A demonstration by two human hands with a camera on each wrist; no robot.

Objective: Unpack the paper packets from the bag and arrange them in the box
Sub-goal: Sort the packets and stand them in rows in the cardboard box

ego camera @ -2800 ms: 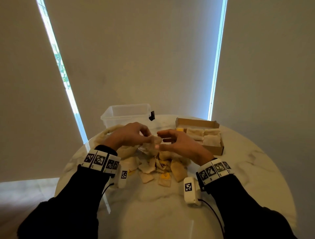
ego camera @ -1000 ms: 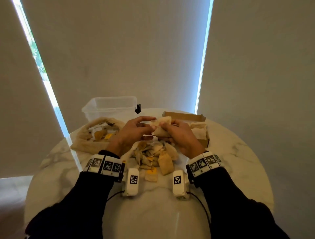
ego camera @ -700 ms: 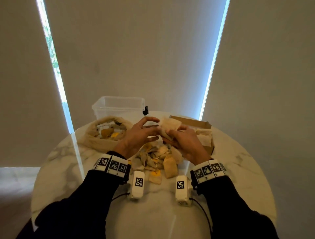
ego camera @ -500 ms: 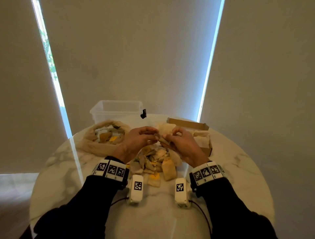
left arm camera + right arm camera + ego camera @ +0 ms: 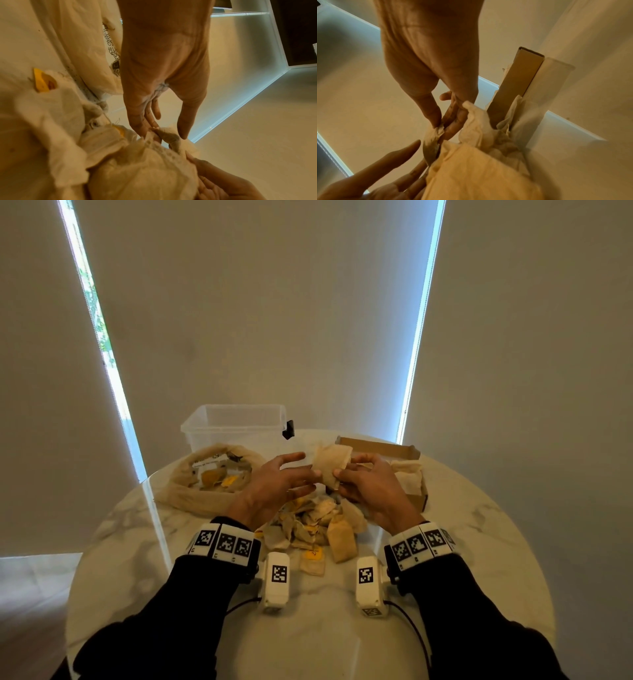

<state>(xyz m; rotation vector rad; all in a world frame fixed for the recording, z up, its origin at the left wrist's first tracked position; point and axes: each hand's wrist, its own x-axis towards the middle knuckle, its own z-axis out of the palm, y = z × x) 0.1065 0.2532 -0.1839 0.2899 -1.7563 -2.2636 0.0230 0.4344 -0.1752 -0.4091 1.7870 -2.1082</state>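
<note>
Right hand pinches paper packet between thumb and fingers, holding it raised above loose heap of packets on table. Left hand has fingers spread straight — fingertips touching packet's left edge, not gripping. Cardboard box just right of hands, packets already inside. Cloth bag lies open at left — clear plastic tub behind it.

Crumpled beige paper packet held upright above loose packets, between bag and box.
</note>
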